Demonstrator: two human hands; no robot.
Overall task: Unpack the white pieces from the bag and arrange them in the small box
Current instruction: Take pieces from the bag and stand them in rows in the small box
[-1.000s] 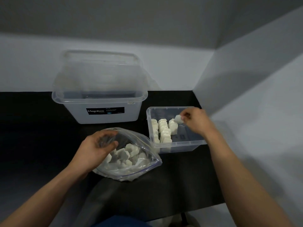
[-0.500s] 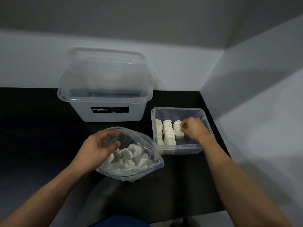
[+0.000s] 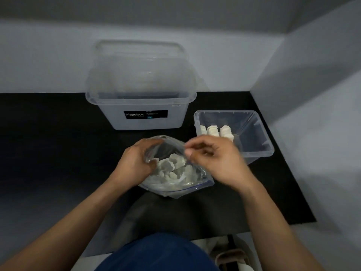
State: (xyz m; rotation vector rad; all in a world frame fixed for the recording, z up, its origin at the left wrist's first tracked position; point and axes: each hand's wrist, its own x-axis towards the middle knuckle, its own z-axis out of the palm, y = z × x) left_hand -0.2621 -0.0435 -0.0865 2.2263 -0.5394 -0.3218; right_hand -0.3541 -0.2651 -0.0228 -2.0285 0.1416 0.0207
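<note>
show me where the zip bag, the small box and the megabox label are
zip bag [image 3: 192, 184]: head view, on its clear lower right side near the blue zip edge.
small box [image 3: 259, 153]: head view, on its near rim, right of the white pieces.
Megabox label [image 3: 145, 114]: head view, on the black sticker's middle.

Bare staged workspace: black mat [image 3: 58, 153], blank white walls [image 3: 312, 94].

I see open black mat [image 3: 48, 153] left of the bag [image 3: 187, 184]. The big tub [image 3: 140, 114] blocks the back. The small box [image 3: 254, 151] has bare floor on its right half; white pieces [image 3: 213, 131] crowd its left side.
</note>
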